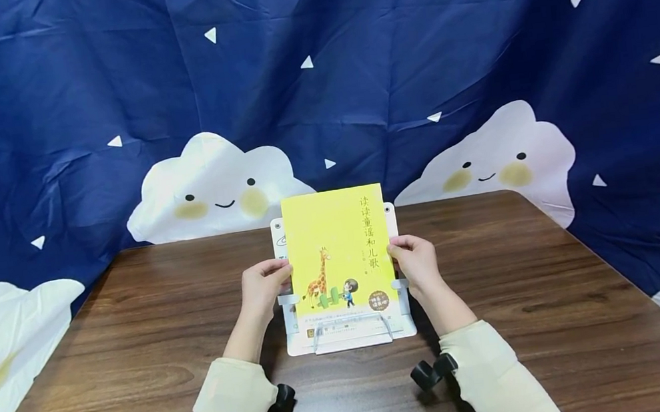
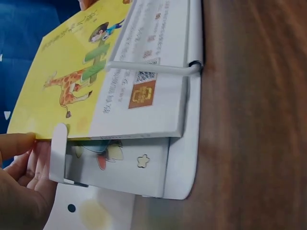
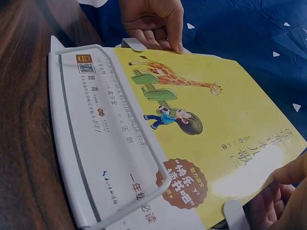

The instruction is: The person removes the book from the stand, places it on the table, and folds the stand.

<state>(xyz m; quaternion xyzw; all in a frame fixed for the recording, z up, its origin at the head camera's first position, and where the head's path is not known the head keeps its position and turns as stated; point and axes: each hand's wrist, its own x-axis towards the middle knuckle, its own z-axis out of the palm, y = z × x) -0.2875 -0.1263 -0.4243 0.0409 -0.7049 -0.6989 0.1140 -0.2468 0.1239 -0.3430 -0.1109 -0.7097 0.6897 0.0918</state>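
A yellow book (image 1: 332, 226) with a giraffe and a child on its cover leans upright on a white book stand (image 1: 293, 348). My left hand (image 1: 262, 285) pinches the book's left edge between thumb and fingers. At the opposite edge, my right hand (image 1: 417, 265) does the same. The left wrist view shows a white clip (image 2: 59, 148) beside the left thumb and a wire bar (image 2: 153, 68) across the book's lower cover. Another clip (image 3: 235, 215) overlaps the book's edge near my right fingers. The stand's back panel is mostly hidden behind the book.
The stand sits on a dark wood table (image 1: 157, 345). Behind the table hangs a blue cloth (image 1: 319, 100) printed with clouds and white triangles. Black devices (image 1: 286, 397) are strapped at both wrists, over pale sleeves.
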